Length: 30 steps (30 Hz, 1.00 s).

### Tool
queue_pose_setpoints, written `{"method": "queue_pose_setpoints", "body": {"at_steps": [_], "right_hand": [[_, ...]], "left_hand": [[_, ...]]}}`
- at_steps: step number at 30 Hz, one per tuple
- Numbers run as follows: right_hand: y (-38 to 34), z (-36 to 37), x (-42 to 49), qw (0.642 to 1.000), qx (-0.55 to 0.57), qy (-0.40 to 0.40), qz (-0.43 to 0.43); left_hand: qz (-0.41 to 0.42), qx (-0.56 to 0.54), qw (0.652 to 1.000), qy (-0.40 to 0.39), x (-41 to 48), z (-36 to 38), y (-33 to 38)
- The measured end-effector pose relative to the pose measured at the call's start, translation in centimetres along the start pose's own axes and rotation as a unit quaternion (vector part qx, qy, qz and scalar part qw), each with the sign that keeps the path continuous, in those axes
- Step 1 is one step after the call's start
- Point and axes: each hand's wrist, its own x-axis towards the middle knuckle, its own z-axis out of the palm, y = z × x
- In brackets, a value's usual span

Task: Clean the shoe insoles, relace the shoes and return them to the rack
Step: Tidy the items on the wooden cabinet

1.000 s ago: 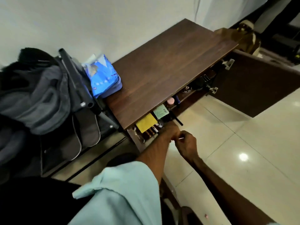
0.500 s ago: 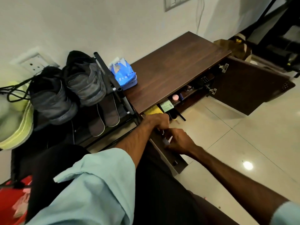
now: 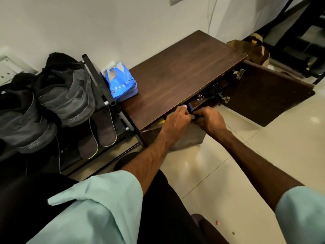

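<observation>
Shoes sit left of hands.

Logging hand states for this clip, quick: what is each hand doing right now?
Left hand: fingers curled at the cabinet opening; hold cannot be told.
Right hand: pinches a small dark object.

Probably a home entryway: shoe rack, wooden cabinet, tiled floor.

Matt wood cabinet, glossy floor, prob. tile.
</observation>
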Motion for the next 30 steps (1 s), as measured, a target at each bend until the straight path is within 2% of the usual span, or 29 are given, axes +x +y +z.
{"method": "queue_pose_setpoints", "body": {"at_steps": [3,5,7,10,13,18,24,30], "right_hand": [[1.2,0.0,-0.7,0.994,0.016,0.103,-0.043],[1.3,-0.1,-1.5,0.985,0.036,0.164,-0.027],[1.1,-0.1,-2.0,0.981,0.045,0.19,-0.015],[1.5,0.5,-2.6,0.981,0.062,0.183,0.01],[2.6,1.4,-3.0,0.983,0.063,0.155,0.08],[3.4,1.4,-3.4,0.974,0.101,0.162,0.121],[5.4,0.1,-1.9,0.96,0.134,0.184,0.164],[11.9,-6.7,3.0,0.946,0.064,0.269,0.168]], "left_hand": [[-0.024,0.018,1.0,0.008,0.8,0.2,-0.4],[-0.043,0.012,0.999,-0.001,1.3,0.5,-0.5],[-0.05,0.043,0.998,0.0,1.6,0.6,-0.6],[-0.06,0.09,0.994,0.014,2.0,0.6,-1.1],[-0.075,0.112,0.991,0.018,2.1,-0.1,-1.2],[-0.05,0.176,0.983,0.001,2.6,-0.1,-1.0],[-0.022,0.16,0.986,0.043,3.0,1.1,0.5],[-0.01,0.1,0.993,0.057,7.5,2.6,3.1]]}}
